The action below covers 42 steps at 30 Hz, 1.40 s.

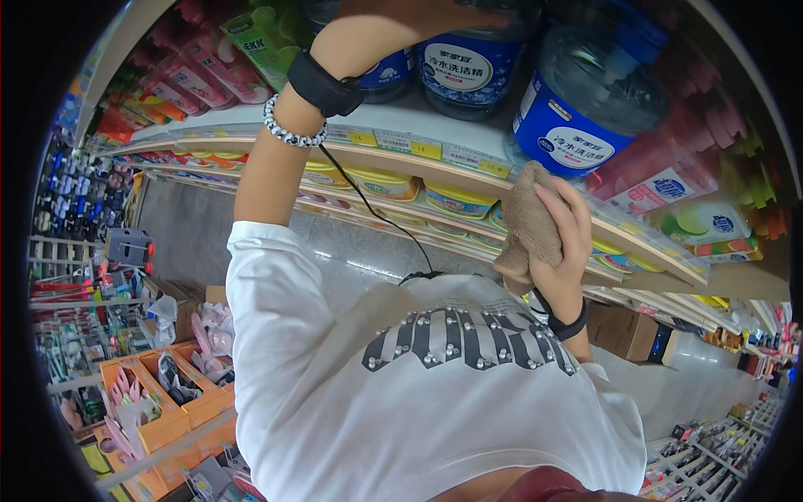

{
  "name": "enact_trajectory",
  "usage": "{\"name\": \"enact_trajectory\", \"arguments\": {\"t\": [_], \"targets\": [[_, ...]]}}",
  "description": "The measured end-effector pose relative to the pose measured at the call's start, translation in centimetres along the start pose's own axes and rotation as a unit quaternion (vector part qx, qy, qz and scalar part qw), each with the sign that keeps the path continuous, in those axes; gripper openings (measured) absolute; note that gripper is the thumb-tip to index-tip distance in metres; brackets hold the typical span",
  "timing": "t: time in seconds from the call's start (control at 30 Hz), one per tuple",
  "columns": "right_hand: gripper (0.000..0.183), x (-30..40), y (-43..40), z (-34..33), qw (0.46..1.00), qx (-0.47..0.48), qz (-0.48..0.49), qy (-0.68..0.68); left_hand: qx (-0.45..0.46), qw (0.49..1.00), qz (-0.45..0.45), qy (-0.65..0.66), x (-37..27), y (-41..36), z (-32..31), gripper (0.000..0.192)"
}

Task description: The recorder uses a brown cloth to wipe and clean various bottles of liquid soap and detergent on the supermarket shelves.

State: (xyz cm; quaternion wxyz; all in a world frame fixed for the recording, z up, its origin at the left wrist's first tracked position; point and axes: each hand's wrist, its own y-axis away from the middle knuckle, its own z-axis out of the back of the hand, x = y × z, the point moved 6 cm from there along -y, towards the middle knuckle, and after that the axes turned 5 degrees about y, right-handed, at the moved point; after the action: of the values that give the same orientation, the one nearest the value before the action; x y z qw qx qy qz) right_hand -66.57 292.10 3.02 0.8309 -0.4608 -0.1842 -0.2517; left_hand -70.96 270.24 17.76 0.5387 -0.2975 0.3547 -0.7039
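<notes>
My left hand (433,16) reaches across the top edge of the view over large clear bottles with blue labels; its fingers are shaded and partly cut off, so its grip cannot be made out. One such bottle (464,75) stands just below it. My right hand (568,241) holds a bunched brown cloth (530,219) at the front edge of the shelf (464,141). Just above the cloth is another large clear bottle (574,119) with a blue label and a blue pump top.
Pink bottles (665,169) stand at right, and green packs (260,47) at left. Yellow-lidded tubs (461,199) line a lower shelf. A black cable (370,210) hangs between my arms. Orange display boxes (160,408) are at lower left, with a cardboard box (621,329) on the floor at right.
</notes>
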Motion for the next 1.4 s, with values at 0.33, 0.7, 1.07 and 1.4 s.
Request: {"name": "enact_trajectory", "arguments": {"t": [0.33,0.7,1.07,1.4], "targets": [[0.05,0.3,0.5,0.9,0.999,-0.021,-0.01,0.029,0.232,0.97,0.075,-0.026,1.9,-0.4,-2.4,0.103],[0.053,4.5,-1.3,-0.4,0.981,-0.152,-0.051,0.112,0.055,0.988,0.0,0.145,0.9,4.6,0.9,0.088],[0.047,13.8,-9.8,-1.2,0.962,-0.011,0.019,0.272,-0.012,0.934,-0.125,0.334,0.8,9.9,4.1,0.089],[0.034,15.2,-3.9,-6.5,0.892,-0.147,0.084,0.42,-0.043,0.943,-0.042,0.328,0.5,10.6,3.6,0.083]]}}
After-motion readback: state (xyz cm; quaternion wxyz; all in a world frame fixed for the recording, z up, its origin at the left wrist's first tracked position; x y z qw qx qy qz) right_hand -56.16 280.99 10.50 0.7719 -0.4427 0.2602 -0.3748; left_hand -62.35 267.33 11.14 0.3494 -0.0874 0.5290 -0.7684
